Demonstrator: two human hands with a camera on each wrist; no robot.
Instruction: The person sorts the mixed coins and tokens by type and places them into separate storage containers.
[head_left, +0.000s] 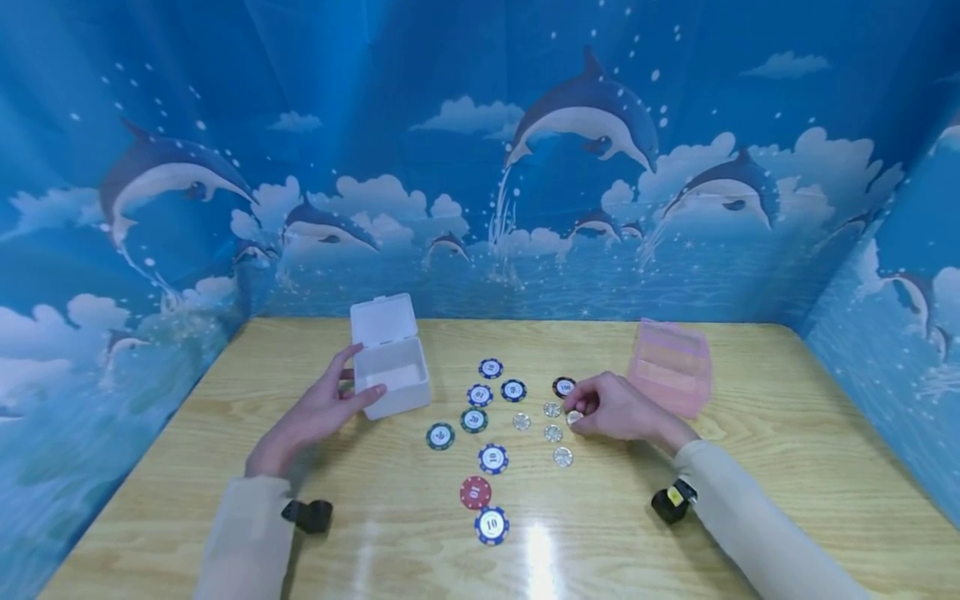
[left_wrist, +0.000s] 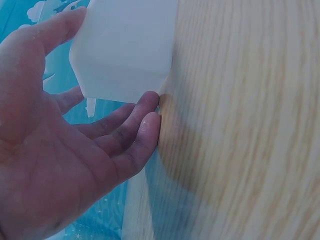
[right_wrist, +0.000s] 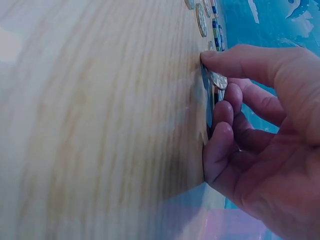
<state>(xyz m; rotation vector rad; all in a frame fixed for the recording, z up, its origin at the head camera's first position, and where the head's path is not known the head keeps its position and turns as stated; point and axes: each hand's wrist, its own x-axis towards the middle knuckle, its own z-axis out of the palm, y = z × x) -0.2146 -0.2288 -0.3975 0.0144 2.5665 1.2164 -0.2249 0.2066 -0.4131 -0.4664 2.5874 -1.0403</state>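
Observation:
My left hand holds the side of a small white plastic box, thumb at its near corner and fingers on the left side. The box's hinged lid stands raised. In the left wrist view the thumb and fingers lie along the box wall. My right hand pinches a silver coin, which is tilted up from the tabletop in the right wrist view. Beside those fingers lie several other silver coins and a black poker chip marked 100.
Blue chips, green chips and a red chip lie scattered mid-table. A translucent pink box stands open behind the right hand. The wooden table ends at a blue dolphin-print curtain.

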